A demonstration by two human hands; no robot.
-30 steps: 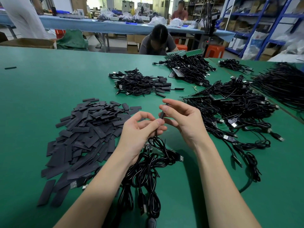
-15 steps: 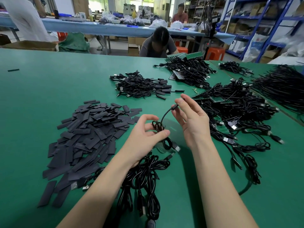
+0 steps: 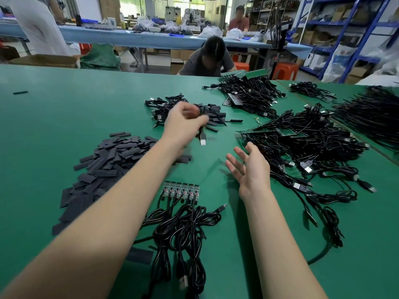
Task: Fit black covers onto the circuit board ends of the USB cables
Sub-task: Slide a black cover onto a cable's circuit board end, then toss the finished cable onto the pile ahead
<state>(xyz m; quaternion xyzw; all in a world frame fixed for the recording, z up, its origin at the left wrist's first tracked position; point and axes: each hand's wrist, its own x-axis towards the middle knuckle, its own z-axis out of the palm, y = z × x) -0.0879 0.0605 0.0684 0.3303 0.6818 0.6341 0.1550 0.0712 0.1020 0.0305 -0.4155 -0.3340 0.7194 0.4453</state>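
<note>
My left hand point(image 3: 183, 124) is stretched forward and blurred, gripping a coiled black USB cable point(image 3: 201, 138) whose silver plug hangs below the fingers, just in front of the pile of covered cables point(image 3: 213, 117). My right hand point(image 3: 250, 167) hovers open, palm turned left, fingers spread, holding nothing. A heap of flat black covers point(image 3: 112, 156) lies at the left. Close to me lies a bunch of cables point(image 3: 183, 225) joined to a strip of small circuit boards point(image 3: 180, 189) without covers.
A big tangle of cables with green board strips point(image 3: 306, 147) fills the right side. More cable piles point(image 3: 250, 93) lie farther back and at the far right point(image 3: 371, 117). A seated person point(image 3: 208, 59) works beyond the green table point(image 3: 64, 108).
My left hand has carried the cable away from my right hand and forward toward the far pile. My right hand has let go and opened. The board strip near me is now uncovered.
</note>
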